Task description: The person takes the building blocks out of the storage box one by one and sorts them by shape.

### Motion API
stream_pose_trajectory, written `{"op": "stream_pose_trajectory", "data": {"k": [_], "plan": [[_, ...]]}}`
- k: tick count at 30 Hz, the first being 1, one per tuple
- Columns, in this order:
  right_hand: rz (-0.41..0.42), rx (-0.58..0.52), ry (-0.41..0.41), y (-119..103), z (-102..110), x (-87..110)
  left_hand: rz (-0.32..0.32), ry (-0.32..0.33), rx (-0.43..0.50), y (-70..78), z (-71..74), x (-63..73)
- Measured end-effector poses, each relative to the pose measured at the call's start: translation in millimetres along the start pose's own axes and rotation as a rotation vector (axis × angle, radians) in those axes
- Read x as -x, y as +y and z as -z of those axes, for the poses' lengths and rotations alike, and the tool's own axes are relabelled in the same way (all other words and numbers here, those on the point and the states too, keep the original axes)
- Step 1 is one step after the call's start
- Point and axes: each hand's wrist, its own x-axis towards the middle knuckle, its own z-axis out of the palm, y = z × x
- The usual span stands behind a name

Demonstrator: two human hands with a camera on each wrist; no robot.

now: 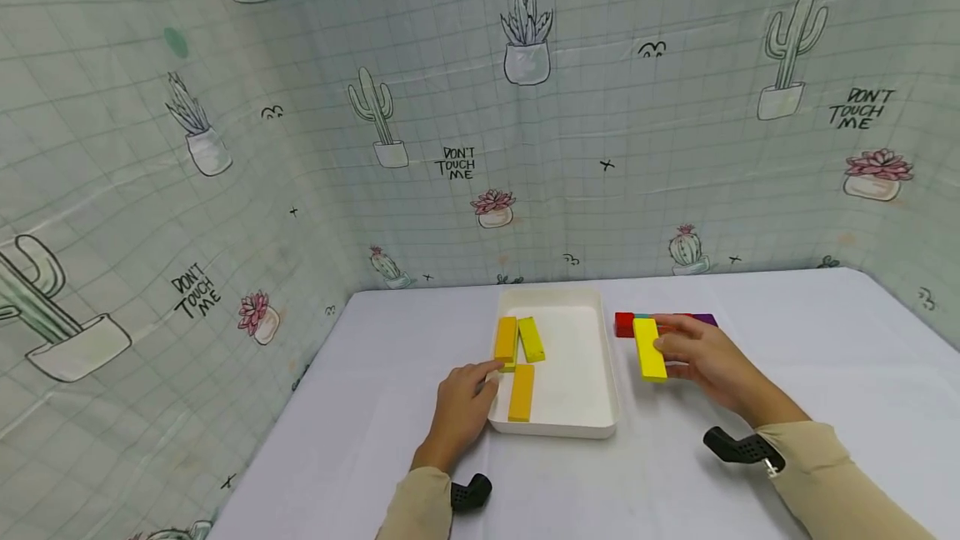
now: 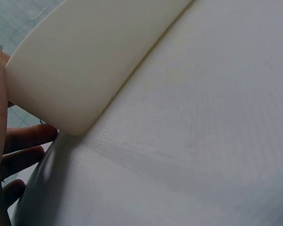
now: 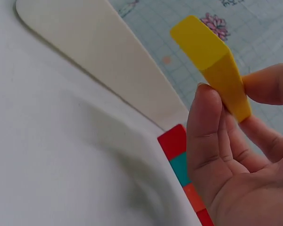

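Observation:
My right hand [image 1: 693, 357] pinches a yellow block [image 1: 649, 350] between thumb and fingertips, holding it above the table to the right of the white tray [image 1: 573, 407]. In the right wrist view the block [image 3: 221, 66] tilts up from the fingertips. My left hand [image 1: 462, 407] rests at the tray's left side, its fingertips at the rim. Seen from the left wrist, relaxed fingers [image 2: 30, 136] lie by the tray's outer wall [image 2: 80, 70]. Inside the tray are an amber block [image 1: 506, 338], a yellow one [image 1: 532, 340], a second amber one [image 1: 521, 394] and a mostly hidden yellow piece.
Just behind my right hand runs a row of coloured blocks: a red block [image 1: 624, 325] at its left end, a purple one [image 1: 707, 319] at its right. Teal and orange pieces show between them. A cactus-print cloth [image 1: 570, 123] hangs behind the white table [image 1: 405, 340].

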Motion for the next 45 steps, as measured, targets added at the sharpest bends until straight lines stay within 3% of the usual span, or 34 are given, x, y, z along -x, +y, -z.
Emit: {"op": "stream_pose_trajectory", "data": {"k": [17,23,45], "plan": [[-0.070,0.153,-0.018,12,-3,0.0,0.015,-0.004,-0.003,-0.3,2.9,2.2],[-0.092,0.202,-0.005,14,-5,-1.5,-0.006,-0.005,-0.001,-0.1,3.2,0.9],[-0.036,0.464,0.027,12,-11,-0.3,0.031,-0.016,0.011,1.6,1.0,0.8]]}}
